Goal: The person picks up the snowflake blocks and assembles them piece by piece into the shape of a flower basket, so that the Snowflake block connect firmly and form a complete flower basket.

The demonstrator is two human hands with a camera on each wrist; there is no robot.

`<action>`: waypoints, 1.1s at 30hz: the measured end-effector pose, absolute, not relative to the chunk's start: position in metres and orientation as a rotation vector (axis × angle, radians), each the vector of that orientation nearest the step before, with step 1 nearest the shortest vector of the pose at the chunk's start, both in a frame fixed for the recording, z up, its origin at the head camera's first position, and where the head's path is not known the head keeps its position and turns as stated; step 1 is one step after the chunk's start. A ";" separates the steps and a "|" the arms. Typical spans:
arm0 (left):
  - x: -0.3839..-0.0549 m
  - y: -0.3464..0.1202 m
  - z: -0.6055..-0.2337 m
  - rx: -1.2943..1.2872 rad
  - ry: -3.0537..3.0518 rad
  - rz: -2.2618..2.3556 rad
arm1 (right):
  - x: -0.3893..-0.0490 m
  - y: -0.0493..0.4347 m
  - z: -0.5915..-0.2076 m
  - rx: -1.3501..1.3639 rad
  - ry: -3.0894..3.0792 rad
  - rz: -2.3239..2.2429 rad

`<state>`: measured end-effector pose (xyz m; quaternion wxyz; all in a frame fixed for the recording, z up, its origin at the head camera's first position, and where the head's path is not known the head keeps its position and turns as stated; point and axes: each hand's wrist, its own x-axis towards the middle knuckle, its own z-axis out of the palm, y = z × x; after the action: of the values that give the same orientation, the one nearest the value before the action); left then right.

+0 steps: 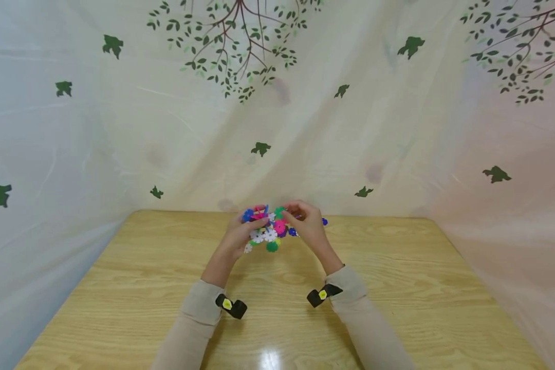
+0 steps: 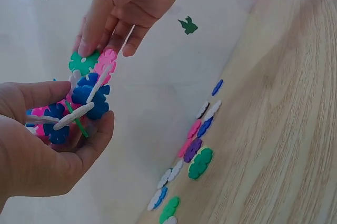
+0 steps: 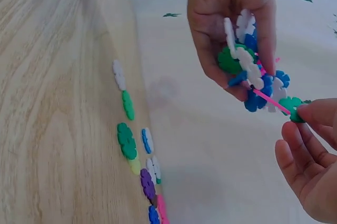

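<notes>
My left hand (image 1: 238, 234) grips a joined cluster of flower-shaped plastic discs (image 2: 92, 98) in blue, white, pink and green, held up over the table's far side. Between thumb and fingertips, my right hand (image 1: 307, 222) pinches a green flower disc (image 3: 290, 106) at the cluster's edge. That disc meets a pink disc (image 2: 106, 66), which is seen edge-on in the right wrist view. Part of the cluster lies hidden inside the left palm.
Loose flower discs lie along the wooden table's (image 1: 166, 308) far edge, among them a dark green one (image 2: 200, 163), a purple one (image 3: 147, 184) and a white one (image 3: 118, 74). Behind the table hangs a pale curtain (image 1: 203, 154) printed with leaves and birds.
</notes>
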<state>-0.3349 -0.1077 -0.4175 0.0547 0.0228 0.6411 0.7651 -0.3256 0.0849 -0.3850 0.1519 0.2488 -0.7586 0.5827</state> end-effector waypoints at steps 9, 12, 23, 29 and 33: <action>-0.337 -0.101 -0.417 0.028 2.019 2.321 | -0.326 0.082 -0.385 0.637 -2.166 1.680; -0.337 -0.100 -0.416 0.019 2.060 2.308 | -0.334 0.084 -0.392 0.634 -2.141 1.734; -0.332 -0.100 -0.413 0.078 2.122 2.301 | -0.347 0.085 -0.407 0.631 -2.081 1.821; -0.333 -0.103 -0.411 0.103 2.051 2.321 | -0.346 0.085 -0.405 0.645 -2.088 1.844; -0.332 -0.100 -0.407 0.142 1.824 2.462 | -0.345 0.085 -0.402 0.580 -2.050 1.844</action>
<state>-0.3322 -0.1003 -0.4075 0.0372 0.0464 0.5941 0.8022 -0.3449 0.0850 -0.4020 0.1612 0.2031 -0.7182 0.6457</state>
